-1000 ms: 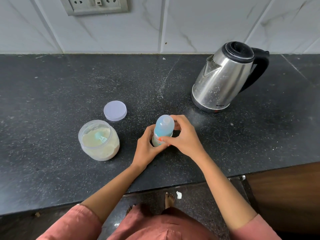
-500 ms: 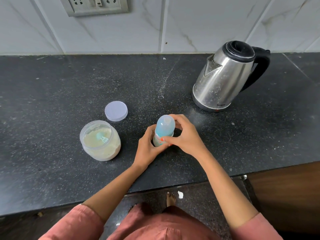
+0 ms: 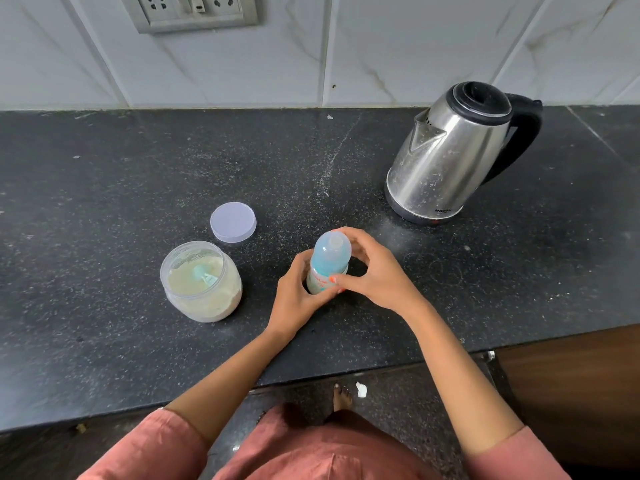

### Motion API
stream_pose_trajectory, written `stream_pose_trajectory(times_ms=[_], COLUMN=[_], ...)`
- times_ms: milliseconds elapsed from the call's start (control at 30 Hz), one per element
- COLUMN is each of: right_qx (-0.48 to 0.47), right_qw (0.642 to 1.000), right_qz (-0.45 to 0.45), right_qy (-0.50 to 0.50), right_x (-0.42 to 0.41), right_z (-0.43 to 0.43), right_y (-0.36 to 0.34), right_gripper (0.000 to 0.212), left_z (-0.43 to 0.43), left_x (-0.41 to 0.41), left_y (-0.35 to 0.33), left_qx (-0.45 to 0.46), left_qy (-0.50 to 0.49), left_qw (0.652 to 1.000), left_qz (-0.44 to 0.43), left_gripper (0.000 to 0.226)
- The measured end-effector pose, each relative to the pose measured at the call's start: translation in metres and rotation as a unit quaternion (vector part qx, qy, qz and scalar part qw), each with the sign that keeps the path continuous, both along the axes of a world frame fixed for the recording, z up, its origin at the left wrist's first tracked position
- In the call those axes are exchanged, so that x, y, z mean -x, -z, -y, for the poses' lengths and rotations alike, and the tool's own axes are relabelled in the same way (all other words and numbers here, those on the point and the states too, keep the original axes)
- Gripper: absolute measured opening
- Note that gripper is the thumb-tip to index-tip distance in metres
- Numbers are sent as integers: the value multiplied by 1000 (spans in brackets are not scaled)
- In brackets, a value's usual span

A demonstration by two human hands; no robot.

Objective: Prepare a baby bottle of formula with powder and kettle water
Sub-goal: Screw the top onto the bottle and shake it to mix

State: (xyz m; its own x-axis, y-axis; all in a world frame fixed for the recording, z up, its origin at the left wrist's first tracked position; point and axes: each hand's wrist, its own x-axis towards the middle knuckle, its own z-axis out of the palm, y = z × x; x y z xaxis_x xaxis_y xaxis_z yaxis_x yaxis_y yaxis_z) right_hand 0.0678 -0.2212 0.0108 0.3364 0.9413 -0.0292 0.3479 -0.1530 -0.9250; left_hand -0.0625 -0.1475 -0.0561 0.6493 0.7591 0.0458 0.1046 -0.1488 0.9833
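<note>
A baby bottle (image 3: 327,263) with a blue translucent cap stands upright on the black counter (image 3: 104,188) near its front middle. My left hand (image 3: 294,299) grips the bottle's lower body from the left. My right hand (image 3: 372,271) curls round the blue cap from the right, thumb in front. To the left stands an open clear jar of pale formula powder (image 3: 201,282) with a teal scoop lying in it. Its round lid (image 3: 233,222) lies flat just behind. A steel kettle (image 3: 453,154) with a black lid and handle stands at the back right.
A tiled wall with a socket panel (image 3: 194,10) rises behind the counter. The counter's front edge runs just below my forearms; a brown cabinet front (image 3: 571,393) is at the lower right. Floor and a foot show below.
Both hands stay on the bottle in the same place; the right hand's fingers have shifted slightly round the cap. Nothing else has moved.
</note>
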Motion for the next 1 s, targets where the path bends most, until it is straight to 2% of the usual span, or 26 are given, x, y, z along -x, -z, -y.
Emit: stream_pose_trajectory(times_ms=[167, 300, 367, 533, 667, 833, 1000], right_qx=[14, 33, 34, 2, -15, 20, 5], right_qw=[997, 998, 996, 999, 995, 998, 1000], right_qz=[67, -8, -17, 47, 79, 41, 15], right_qy=[47, -51, -75, 11, 52, -41, 0], right_x=[9, -1, -5, 0, 8, -2, 2], right_z=[-6, 0, 1, -5, -6, -3, -3], right_y=[4, -3, -6, -1, 6, -3, -1], right_gripper=[60, 68, 68, 56, 57, 65, 62], left_z=[0, 0, 0, 1, 1, 1, 1], left_x=[0, 0, 0, 0, 0, 0, 1], left_y=[-1, -1, -1, -1, -1, -1, -3], left_qx=[-9, -5, -2, -1, -2, 1, -7], left_qy=[2, 1, 3, 3, 4, 4, 5], left_qw=[1000, 1000, 1000, 1000, 1000, 1000, 1000], left_qz=[-3, 0, 2, -2, -3, -1, -13], left_gripper=[60, 59, 60, 61, 59, 59, 59])
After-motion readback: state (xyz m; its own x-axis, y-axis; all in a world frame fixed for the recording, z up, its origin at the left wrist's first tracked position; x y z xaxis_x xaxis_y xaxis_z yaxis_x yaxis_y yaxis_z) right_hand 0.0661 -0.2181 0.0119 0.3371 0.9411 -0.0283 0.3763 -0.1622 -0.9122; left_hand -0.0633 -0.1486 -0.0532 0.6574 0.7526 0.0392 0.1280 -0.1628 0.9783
